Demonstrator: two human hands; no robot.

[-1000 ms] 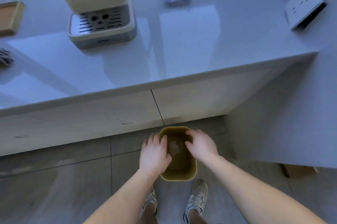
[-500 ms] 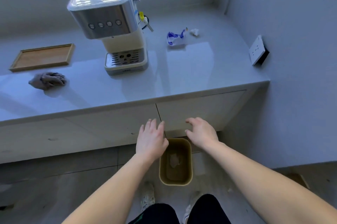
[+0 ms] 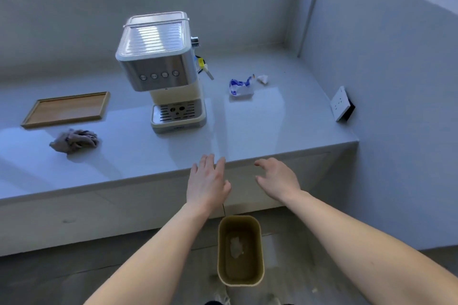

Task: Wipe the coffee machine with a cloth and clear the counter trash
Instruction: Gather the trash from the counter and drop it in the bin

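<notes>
head view: the coffee machine stands upright on the white counter, a little toward 11 o'clock from the frame's middle. its long axis is vertical. its front, with four round buttons and the slotted drip tray, points toward 6 o'clock, at the person. a steam wand sticks out from its 3 o'clock side.

at 8 o'clock from the machine, well apart from it, lies the crumpled grey cloth. at 3 o'clock from the machine lies a blue-and-white wrapper. a small white paper wad lies just beside the wrapper at its 2 o'clock.

a wooden tray lies flat at 9 o'clock from the machine, its long axis running roughly 9 to 3.

both hands hover at the counter's front edge, at 6 o'clock from the machine. the left hand has its fingers straight and spread and holds nothing. the right hand has loosely bent, parted fingers and also holds nothing.

on the floor below the hands stands a tan rectangular bin, long axis running 12 to 6, with a pale scrap inside. a wall socket sits on the side wall at 3 o'clock.
</notes>
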